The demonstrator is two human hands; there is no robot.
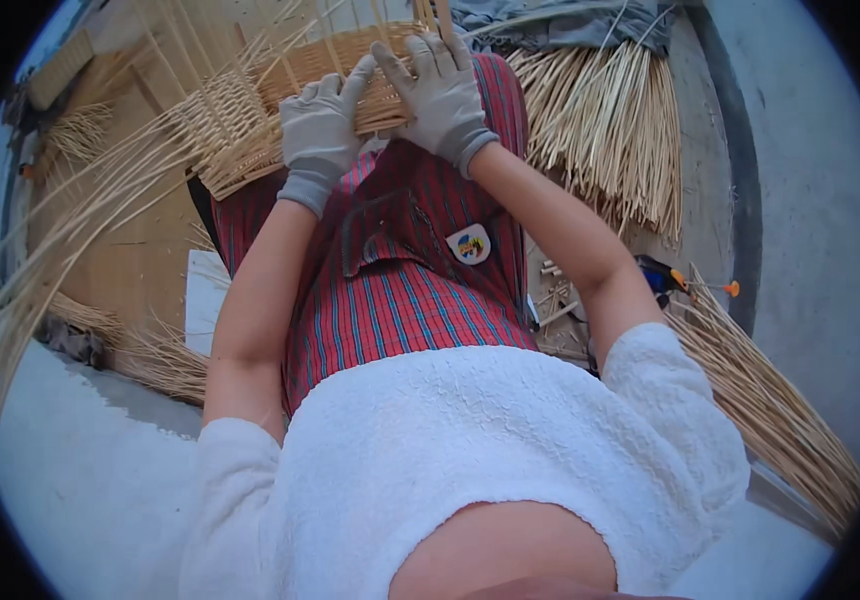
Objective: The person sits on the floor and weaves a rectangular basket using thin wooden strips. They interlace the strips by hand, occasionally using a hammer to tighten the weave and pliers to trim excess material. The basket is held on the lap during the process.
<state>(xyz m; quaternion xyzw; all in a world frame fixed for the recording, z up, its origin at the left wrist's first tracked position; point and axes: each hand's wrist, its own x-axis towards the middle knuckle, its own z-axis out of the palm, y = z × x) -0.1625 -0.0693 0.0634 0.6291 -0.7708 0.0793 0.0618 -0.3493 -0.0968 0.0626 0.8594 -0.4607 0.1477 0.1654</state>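
Observation:
A half-woven wicker basket (220, 115) leans on my lap at the top of the view, with thin stakes standing up from it and long loose strands trailing off to the left. My left hand (322, 125), in a pale glove with a grey cuff, grips the near part of the weave, its thumb pointing up and right. Close beside it on the right, my right hand (440, 95) wears a matching glove and curls its fingers over the weave. The two thumbs almost meet. My fingertips are partly hidden against the basket.
Cut wicker rods (610, 130) lie in a thick bundle at the upper right, partly under grey cloth (560, 25). A second rod bundle (770, 400) lies at the lower right, near a blue-and-black tool (662, 277) with an orange tip. More strands (160, 360) spread at the left.

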